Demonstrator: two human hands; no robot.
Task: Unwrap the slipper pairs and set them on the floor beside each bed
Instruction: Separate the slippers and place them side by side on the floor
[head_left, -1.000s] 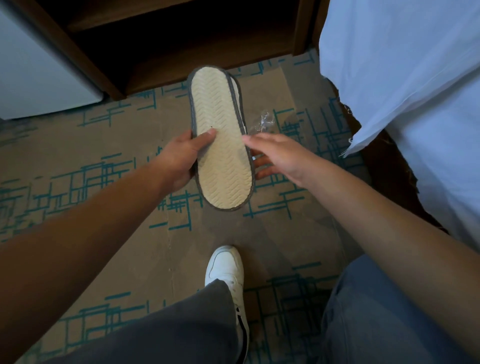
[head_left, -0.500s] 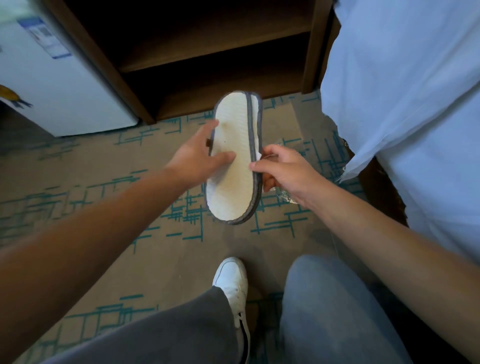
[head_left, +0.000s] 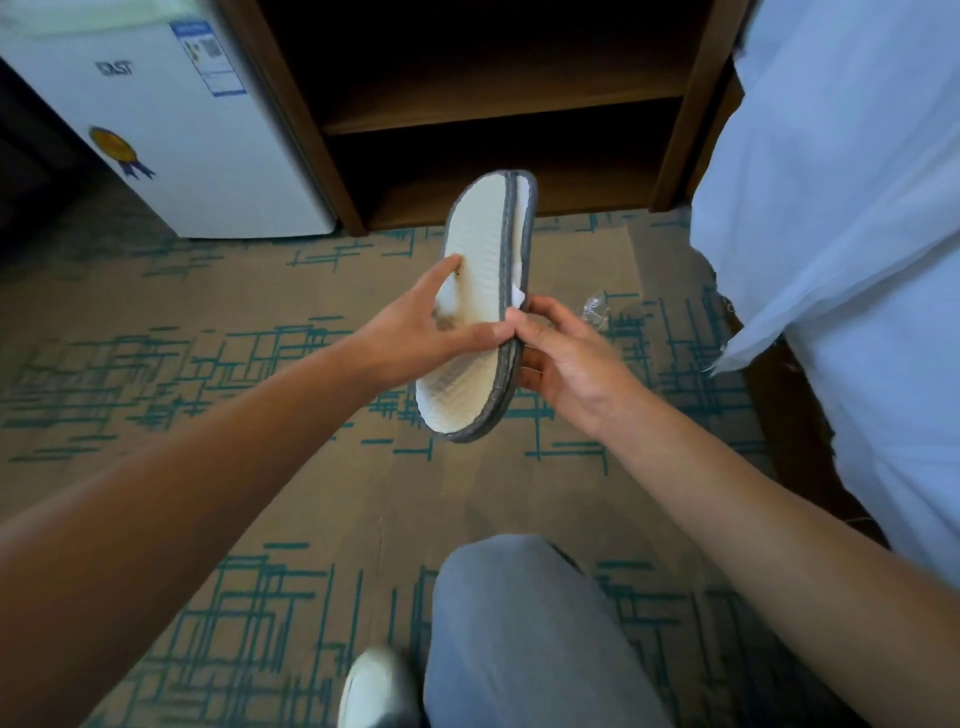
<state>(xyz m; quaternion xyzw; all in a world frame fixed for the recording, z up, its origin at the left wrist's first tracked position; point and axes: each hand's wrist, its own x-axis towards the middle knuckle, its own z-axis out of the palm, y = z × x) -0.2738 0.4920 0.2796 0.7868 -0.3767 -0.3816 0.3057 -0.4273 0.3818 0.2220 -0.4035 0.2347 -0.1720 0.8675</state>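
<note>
The flat white slipper pair with grey edges (head_left: 480, 312) is held between both hands, gripped by the left hand (head_left: 415, 332) and pinched by the right hand (head_left: 566, 358).

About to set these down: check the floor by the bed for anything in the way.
Mostly open carpet lies below the slipper pair that the left hand and right hand hold. Only a crumpled clear wrapper lies near the bed.
</note>
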